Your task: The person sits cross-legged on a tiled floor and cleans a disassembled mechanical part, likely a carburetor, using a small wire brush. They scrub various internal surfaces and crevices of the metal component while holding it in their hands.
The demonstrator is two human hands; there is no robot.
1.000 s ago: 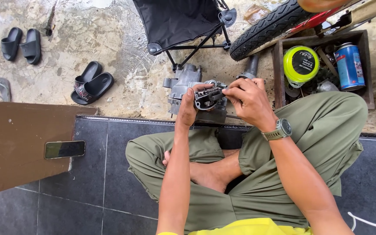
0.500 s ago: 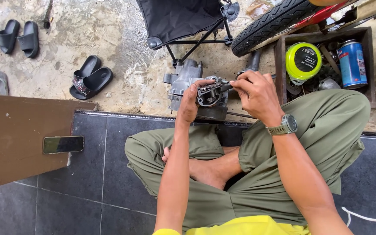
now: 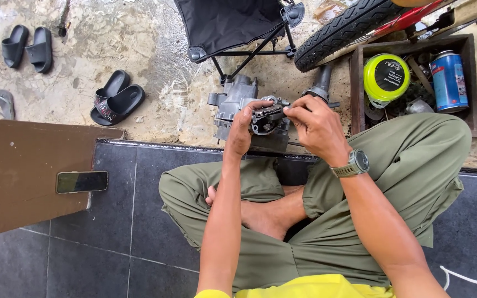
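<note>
While the person sits cross-legged at the edge of the dark tiled floor (image 3: pixel 111 221), both hands work above the knees in the single head view. The left hand (image 3: pixel 242 129) is closed around the small dark grey metal part (image 3: pixel 266 118), thumb on top. The right hand (image 3: pixel 316 124), a grey wristwatch (image 3: pixel 353 163) on its wrist, pinches the right end of the same part between thumb and fingertips. The part is held clear of the ground, directly in front of the grey cast-metal engine casing (image 3: pixel 233 99) that rests on the bare concrete just past the tile edge.

Risk, as a judgement: the two-handed hold is narrow; a slip could drop the part onto the concrete or onto the bare feet below. Grit on the concrete could also foul it.

Limits of view: the fingers cover most of the part, so its exact shape and any fastener cannot be made out. The black tyre (image 3: pixel 340 30) and the wooden box (image 3: pixel 354 83) holding a blue can (image 3: pixel 448 80) are cut off at the top edge.
</note>
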